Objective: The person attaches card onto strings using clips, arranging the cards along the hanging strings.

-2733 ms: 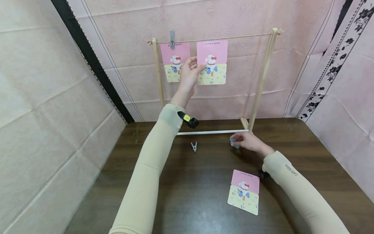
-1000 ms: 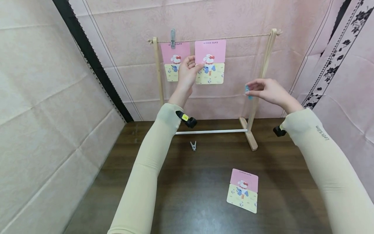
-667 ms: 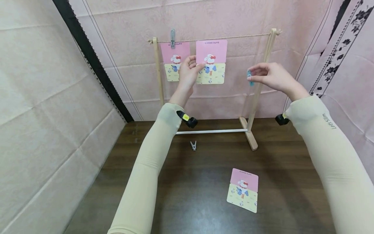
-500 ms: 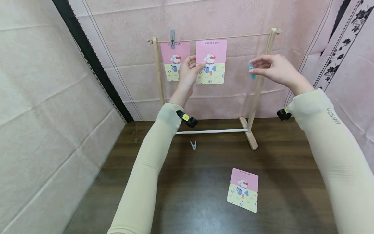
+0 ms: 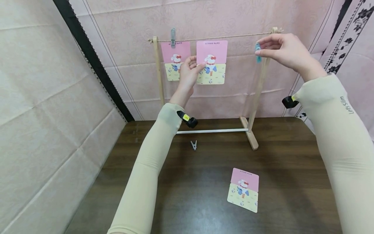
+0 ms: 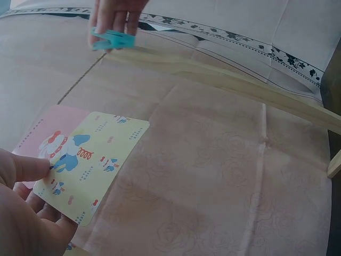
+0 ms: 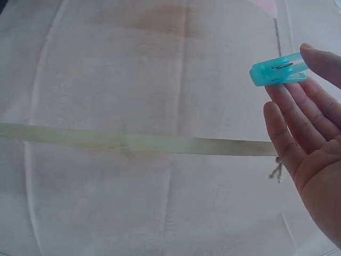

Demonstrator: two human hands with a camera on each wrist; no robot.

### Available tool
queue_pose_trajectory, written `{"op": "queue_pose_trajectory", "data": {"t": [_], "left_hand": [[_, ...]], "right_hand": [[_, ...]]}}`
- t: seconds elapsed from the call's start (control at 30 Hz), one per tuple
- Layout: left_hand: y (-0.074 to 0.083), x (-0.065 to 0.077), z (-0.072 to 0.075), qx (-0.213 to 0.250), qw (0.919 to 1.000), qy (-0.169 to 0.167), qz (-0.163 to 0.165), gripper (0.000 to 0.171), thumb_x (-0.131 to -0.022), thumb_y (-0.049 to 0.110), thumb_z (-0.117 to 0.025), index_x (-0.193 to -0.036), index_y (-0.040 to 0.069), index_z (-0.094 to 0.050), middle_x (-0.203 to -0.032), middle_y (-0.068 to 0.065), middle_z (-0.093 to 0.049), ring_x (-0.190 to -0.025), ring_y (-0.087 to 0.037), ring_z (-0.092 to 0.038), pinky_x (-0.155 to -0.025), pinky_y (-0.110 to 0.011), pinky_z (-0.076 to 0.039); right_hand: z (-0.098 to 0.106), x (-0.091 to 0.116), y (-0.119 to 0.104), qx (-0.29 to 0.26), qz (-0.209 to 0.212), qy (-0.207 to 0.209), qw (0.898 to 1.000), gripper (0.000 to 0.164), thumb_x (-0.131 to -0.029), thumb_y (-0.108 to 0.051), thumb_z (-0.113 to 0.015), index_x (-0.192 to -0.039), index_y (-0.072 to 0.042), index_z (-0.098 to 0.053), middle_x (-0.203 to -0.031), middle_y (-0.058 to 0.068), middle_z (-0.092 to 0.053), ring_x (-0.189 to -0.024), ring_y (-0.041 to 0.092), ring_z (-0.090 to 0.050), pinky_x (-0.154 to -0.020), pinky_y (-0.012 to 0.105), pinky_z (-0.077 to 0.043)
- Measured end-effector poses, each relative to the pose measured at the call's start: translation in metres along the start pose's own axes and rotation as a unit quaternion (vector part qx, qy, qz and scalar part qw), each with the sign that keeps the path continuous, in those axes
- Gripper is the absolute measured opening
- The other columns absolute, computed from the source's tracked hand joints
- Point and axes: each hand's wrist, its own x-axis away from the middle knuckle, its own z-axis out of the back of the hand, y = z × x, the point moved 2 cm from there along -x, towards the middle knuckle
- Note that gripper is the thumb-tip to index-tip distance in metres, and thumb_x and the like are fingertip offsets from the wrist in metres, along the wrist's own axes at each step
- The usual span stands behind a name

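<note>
My left hand [image 5: 188,73] pinches the left edge of a pink and yellow card [image 5: 214,74] printed with a white bunny. The card's top edge overlaps the rope [image 5: 242,35] in the head view. Between thumb and fingers, my right hand [image 5: 287,53] pinches a light blue clothespin [image 7: 279,70], in front of the rack's right post. A matching card [image 5: 172,52] hangs from the rope at the left under a grey clothespin [image 5: 173,37], partly hidden by my left hand.
Another such card [image 5: 243,190] lies on the dark wooden table [image 5: 198,191]. A small grey clothespin [image 5: 194,145] sits near the rack's white crossbar [image 5: 213,131]. The right wooden post [image 5: 258,91] stands on a wooden foot. Pink cloth [image 5: 122,58] backs the scene.
My right hand has lifted the light blue clothespin from the table up to near the rope's height at the right post. My left hand and its card have barely moved.
</note>
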Motion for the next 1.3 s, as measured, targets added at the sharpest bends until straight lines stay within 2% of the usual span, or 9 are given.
{"op": "queue_pose_trajectory", "data": {"t": [0.17, 0.33, 0.4, 0.5, 0.57, 0.83, 0.87, 1.1, 1.3], "left_hand": [[0.001, 0.0, 0.002, -0.004, 0.9999, 0.006, 0.008, 0.035, -0.093, 0.007, -0.073, -0.124, 0.006, -0.058, -0.113, -0.006, -0.068, -0.098, -0.015, -0.065, -0.083, -0.021, -0.051], [-0.001, 0.0, 0.002, -0.003, 0.9999, 0.007, 0.013, 0.036, -0.093, 0.008, -0.074, -0.125, 0.006, -0.058, -0.113, -0.006, -0.069, -0.098, -0.015, -0.066, -0.084, -0.021, -0.052], [-0.002, -0.001, 0.002, -0.002, 0.9999, 0.006, 0.01, 0.036, -0.093, 0.008, -0.073, -0.125, 0.006, -0.058, -0.113, -0.007, -0.069, -0.098, -0.015, -0.066, -0.083, -0.022, -0.052], [-0.003, -0.002, 0.002, 0.003, 1.0, 0.004, 0.0, 0.035, -0.093, 0.006, -0.073, -0.125, 0.004, -0.058, -0.113, -0.008, -0.069, -0.097, -0.015, -0.066, -0.083, -0.022, -0.051], [-0.003, -0.002, 0.001, 0.006, 1.0, 0.0, -0.004, 0.034, -0.093, 0.006, -0.072, -0.125, 0.004, -0.058, -0.113, -0.008, -0.069, -0.097, -0.015, -0.065, -0.084, -0.022, -0.051], [-0.005, -0.002, 0.001, 0.008, 0.9999, 0.0, 0.008, 0.033, -0.094, 0.008, -0.072, -0.125, 0.007, -0.058, -0.112, -0.006, -0.069, -0.098, -0.015, -0.066, -0.083, -0.022, -0.052], [-0.005, -0.001, 0.001, 0.007, 0.9999, 0.0, 0.008, 0.033, -0.094, 0.008, -0.072, -0.125, 0.007, -0.058, -0.112, -0.006, -0.069, -0.098, -0.015, -0.066, -0.084, -0.022, -0.052], [-0.004, -0.001, 0.003, 0.009, 0.9999, 0.0, 0.006, 0.034, -0.094, 0.007, -0.072, -0.125, 0.006, -0.058, -0.112, -0.007, -0.069, -0.098, -0.015, -0.066, -0.084, -0.022, -0.052], [-0.003, -0.001, 0.002, 0.008, 1.0, -0.001, 0.004, 0.035, -0.094, 0.007, -0.072, -0.125, 0.007, -0.058, -0.112, -0.006, -0.069, -0.097, -0.015, -0.065, -0.084, -0.022, -0.051]], "right_hand": [[0.006, -0.004, -0.007, -0.033, 0.003, 0.015, 0.999, 0.04, -0.093, -0.032, -0.075, -0.13, -0.02, -0.066, -0.103, -0.019, -0.065, -0.097, -0.005, -0.06, -0.089, 0.013, -0.04], [0.008, -0.007, -0.014, -0.111, 0.005, 0.032, 0.993, 0.031, -0.092, -0.024, -0.076, -0.122, -0.02, -0.069, -0.102, -0.015, -0.068, -0.097, 0.001, -0.062, -0.078, 0.009, -0.042], [0.008, -0.01, -0.018, -0.147, 0.021, 0.046, 0.988, 0.028, -0.092, -0.02, -0.076, -0.119, -0.018, -0.069, -0.101, -0.013, -0.069, -0.095, 0.004, -0.063, -0.078, 0.01, -0.044], [0.008, -0.014, -0.026, -0.214, 0.05, 0.073, 0.973, 0.027, -0.091, -0.013, -0.076, -0.117, -0.012, -0.07, -0.101, -0.006, -0.07, -0.09, 0.008, -0.065, -0.08, 0.013, -0.049], [0.008, -0.018, -0.031, -0.24, 0.064, 0.088, 0.965, 0.029, -0.09, -0.01, -0.076, -0.119, -0.009, -0.07, -0.104, -0.003, -0.069, -0.091, 0.01, -0.065, -0.081, 0.013, -0.05], [0.003, -0.034, -0.05, -0.349, 0.08, 0.133, 0.924, 0.029, -0.082, -0.003, -0.082, -0.109, -0.003, -0.073, -0.1, 0.005, -0.069, -0.091, 0.013, -0.064, -0.081, 0.017, -0.053], [0.002, -0.036, -0.052, -0.355, 0.081, 0.136, 0.921, 0.027, -0.082, -0.002, -0.083, -0.108, -0.003, -0.074, -0.099, 0.005, -0.069, -0.091, 0.013, -0.064, -0.082, 0.018, -0.052], [-0.01, -0.046, -0.066, -0.352, 0.09, 0.127, 0.923, 0.024, -0.085, -0.003, -0.081, -0.107, -0.004, -0.074, -0.097, 0.003, -0.069, -0.095, 0.012, -0.064, -0.092, 0.019, -0.049], [-0.017, -0.055, -0.076, -0.407, 0.067, 0.107, 0.904, 0.027, -0.079, 0.001, -0.084, -0.104, 0.001, -0.074, -0.09, 0.007, -0.071, -0.088, 0.015, -0.068, -0.085, 0.021, -0.054]]}}
